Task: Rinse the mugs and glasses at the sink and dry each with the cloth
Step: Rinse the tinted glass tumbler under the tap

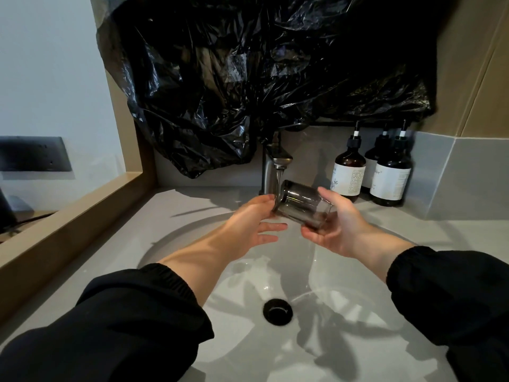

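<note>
A smoky grey glass [301,205] lies on its side over the sink basin [344,312], its mouth turned left under water running from the metal tap [278,164]. My right hand [334,227] holds the glass from below and behind, fingers curled round its base end. My left hand [253,221] has straight fingers, and its upper fingers touch the rim of the glass where the water falls. No cloth or mug is in view.
Three dark pump bottles [371,175] stand on the counter at the back right. A black plastic sheet [261,64] hangs over the wall behind the tap. A wooden ledge [68,224] runs along the left, and the drain [277,311] sits mid-basin.
</note>
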Demonstrator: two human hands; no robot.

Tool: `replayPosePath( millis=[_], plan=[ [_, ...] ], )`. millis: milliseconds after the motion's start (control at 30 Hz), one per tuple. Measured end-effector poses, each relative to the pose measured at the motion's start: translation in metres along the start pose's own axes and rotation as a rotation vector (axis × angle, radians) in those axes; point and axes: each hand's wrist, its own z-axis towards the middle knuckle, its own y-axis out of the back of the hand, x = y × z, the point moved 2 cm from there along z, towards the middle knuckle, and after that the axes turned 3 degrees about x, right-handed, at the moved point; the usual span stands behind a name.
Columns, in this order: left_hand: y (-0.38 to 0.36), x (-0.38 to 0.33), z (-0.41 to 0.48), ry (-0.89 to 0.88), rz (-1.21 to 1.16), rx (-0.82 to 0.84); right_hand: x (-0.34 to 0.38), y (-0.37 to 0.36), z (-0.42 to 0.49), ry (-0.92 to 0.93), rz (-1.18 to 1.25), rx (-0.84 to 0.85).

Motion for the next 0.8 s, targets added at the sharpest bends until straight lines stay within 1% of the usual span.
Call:
replayPosePath(
  millis=[100,200,300,367,433,533,600,733,800],
  plan=[
    [-0.002,0.001,0.0,-0.01,0.047,0.014,-0.002,0.005,0.004,-0.064,0.03,-0.011],
    [0.0,0.004,0.0,0.001,0.103,0.01,-0.007,0.003,0.007,-0.095,0.005,-0.026],
    [0.001,0.004,-0.001,0.002,0.159,-0.014,-0.011,-0.001,0.006,-0.101,-0.052,0.027],
    [-0.001,0.003,-0.004,0.019,0.158,-0.055,-0.012,-0.003,0.004,-0.092,-0.153,0.063],
    [-0.001,0.003,-0.005,0.064,0.086,-0.1,-0.013,-0.005,0.002,-0.055,-0.216,0.105],
    [0.001,0.002,-0.003,0.115,-0.069,-0.185,-0.01,-0.008,0.0,0.022,-0.22,0.245],
    [0.002,0.0,-0.001,0.118,-0.141,-0.216,-0.007,-0.009,0.0,0.046,-0.2,0.297],
    [0.004,0.0,-0.001,0.093,-0.227,-0.125,-0.002,-0.008,0.001,0.087,-0.193,0.384],
    [0.004,0.0,-0.001,0.058,-0.228,-0.071,0.0,-0.005,0.002,0.083,-0.193,0.401]
  ],
)
